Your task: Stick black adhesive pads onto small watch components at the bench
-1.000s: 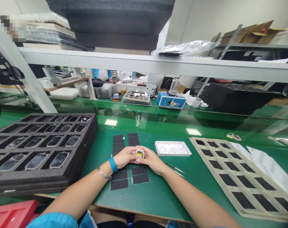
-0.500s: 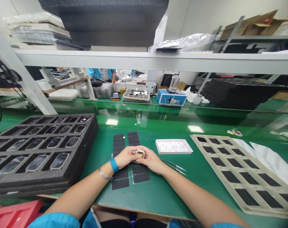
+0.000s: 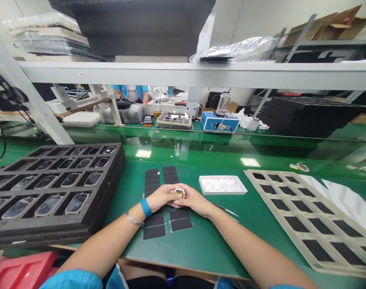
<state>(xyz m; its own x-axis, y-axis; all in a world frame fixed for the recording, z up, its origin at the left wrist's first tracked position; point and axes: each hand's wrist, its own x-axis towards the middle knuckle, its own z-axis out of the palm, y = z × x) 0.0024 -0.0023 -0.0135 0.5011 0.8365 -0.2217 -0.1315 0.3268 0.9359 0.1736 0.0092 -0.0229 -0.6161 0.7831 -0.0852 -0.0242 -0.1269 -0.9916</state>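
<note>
Between my two hands is a small rounded-square device housing [image 3: 179, 193], silvery at the rim with yellow and dark parts inside. My left hand [image 3: 162, 198] grips its left side, the thumb lying near the open face. On the other side my right hand [image 3: 195, 200] is closed on it too, thumb at the lower edge. Both hands hover over rows of black rectangular sheets [image 3: 154, 226] on the green bench. Metal tweezers [image 3: 229, 211] lie partly hidden behind my right wrist. Just beyond them stands a shallow white box [image 3: 223, 185] with many tiny pieces in it.
A black foam tray [image 3: 92, 208] with glass-faced housings in its pockets fills the left. A cream tray [image 3: 294, 206] with black pads lies at right, beside white paper sheets [image 3: 348, 200]. Across the bench is a blue machine [image 3: 219, 122]; a co-worker's sleeve [image 3: 119, 90] shows behind.
The view has shifted slightly. My right hand and forearm have moved a little, now covering more of the tweezers. The housing stays in both hands, its open face showing slightly more.
</note>
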